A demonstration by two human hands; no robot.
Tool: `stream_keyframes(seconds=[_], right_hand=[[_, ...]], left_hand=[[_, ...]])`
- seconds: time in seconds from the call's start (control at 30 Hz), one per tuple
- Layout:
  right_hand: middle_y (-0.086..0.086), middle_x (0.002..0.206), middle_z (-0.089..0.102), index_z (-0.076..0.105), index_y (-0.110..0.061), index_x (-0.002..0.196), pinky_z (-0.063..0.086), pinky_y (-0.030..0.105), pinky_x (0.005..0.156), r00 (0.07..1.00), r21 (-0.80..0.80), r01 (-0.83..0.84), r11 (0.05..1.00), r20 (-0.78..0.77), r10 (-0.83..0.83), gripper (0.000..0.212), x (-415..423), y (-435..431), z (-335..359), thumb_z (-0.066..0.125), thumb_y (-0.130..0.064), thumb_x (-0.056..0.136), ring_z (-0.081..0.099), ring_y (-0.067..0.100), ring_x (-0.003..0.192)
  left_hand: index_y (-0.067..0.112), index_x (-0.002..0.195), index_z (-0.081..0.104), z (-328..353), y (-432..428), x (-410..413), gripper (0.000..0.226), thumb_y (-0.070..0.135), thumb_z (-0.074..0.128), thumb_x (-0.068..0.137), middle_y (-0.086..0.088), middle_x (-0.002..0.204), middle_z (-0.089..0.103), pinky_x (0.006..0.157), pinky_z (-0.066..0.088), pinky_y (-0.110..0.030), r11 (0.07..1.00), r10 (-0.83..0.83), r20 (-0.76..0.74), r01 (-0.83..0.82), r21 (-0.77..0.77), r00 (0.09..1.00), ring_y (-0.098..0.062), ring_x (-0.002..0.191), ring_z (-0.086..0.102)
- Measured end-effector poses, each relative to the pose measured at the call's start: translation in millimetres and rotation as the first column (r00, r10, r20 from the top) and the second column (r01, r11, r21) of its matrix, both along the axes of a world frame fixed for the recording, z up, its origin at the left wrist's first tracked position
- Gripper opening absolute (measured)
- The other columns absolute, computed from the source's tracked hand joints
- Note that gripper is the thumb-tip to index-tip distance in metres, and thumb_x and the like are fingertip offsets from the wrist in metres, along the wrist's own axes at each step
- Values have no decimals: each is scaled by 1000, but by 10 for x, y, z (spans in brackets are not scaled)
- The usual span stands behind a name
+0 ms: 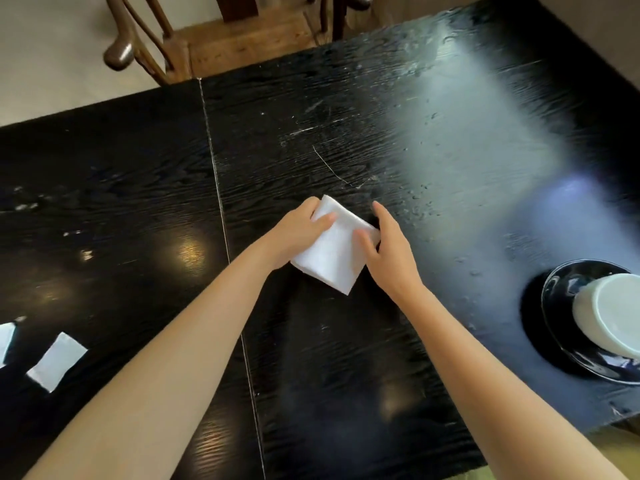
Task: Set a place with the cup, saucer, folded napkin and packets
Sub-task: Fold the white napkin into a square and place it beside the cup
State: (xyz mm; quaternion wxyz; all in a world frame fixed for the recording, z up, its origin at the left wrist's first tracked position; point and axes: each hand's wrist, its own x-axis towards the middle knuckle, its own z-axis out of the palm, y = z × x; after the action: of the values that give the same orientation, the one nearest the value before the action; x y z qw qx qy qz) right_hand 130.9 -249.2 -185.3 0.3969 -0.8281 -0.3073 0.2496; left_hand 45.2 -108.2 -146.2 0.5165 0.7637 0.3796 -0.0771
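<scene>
A white folded napkin point(334, 254) lies at the middle of the black table point(346, 133). My left hand point(298, 233) grips its far left corner, thumb on top. My right hand point(389, 252) holds its right edge, thumb pressed on the cloth. At the right edge a white cup point(606, 313) lies upside down on a dark glossy saucer point(561, 327). Two white packets rest at the near left: one point(57, 361) in full view, the other point(5, 341) cut off by the frame edge.
A wooden chair point(214, 39) stands beyond the table's far edge. A seam point(221, 209) runs across the tabletop from far to near, left of the napkin. The table's near right corner point(616, 414) lies close to the saucer.
</scene>
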Motion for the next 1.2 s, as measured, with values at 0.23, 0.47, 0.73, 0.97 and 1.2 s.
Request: stream_keyframes(seconds=[0.23,0.47,0.73,0.97,1.2], right_hand=[[3,98,57,49,-7,115,41,31,66,852,-143,412,900,-291,-436,55,-360,185,582,35,-54,91,53,20,81],[16,100,63,49,-2,99,40,34,66,894,-213,447,869,133,-427,41,-307,-84,1019,24,-34,99,54,30,80],[20,102,64,54,-1,103,36,35,68,767,-96,640,762,138,-627,51,-267,-583,1533,20,-39,99,55,33,85],[25,110,60,49,0,116,44,43,81,688,-35,707,707,270,-674,39,-223,-1271,2154,23,-24,101,55,40,103],[20,99,64,55,-2,96,40,35,69,464,115,866,486,177,-868,49,210,-2049,2332,23,-39,100,59,36,90]], left_hand=[[18,98,46,352,-409,-148,17,35,46,94,8,82,51,67,43,-25,925,343,238,-370,83,909,-12,77,52],[12,92,43,659,-754,-10,32,43,35,97,1,80,51,51,37,-27,874,328,233,-388,294,916,-13,66,49],[8,99,47,1150,-1141,236,40,43,29,98,-12,98,60,68,49,-37,934,126,236,-195,298,964,-27,83,57],[3,103,49,1673,-1708,519,43,41,31,99,-19,107,61,68,37,-33,950,-94,309,-8,311,946,-33,88,55],[4,101,48,1953,-2485,1074,40,40,31,98,-19,103,62,74,46,-40,920,-288,353,154,361,890,-36,92,59]])
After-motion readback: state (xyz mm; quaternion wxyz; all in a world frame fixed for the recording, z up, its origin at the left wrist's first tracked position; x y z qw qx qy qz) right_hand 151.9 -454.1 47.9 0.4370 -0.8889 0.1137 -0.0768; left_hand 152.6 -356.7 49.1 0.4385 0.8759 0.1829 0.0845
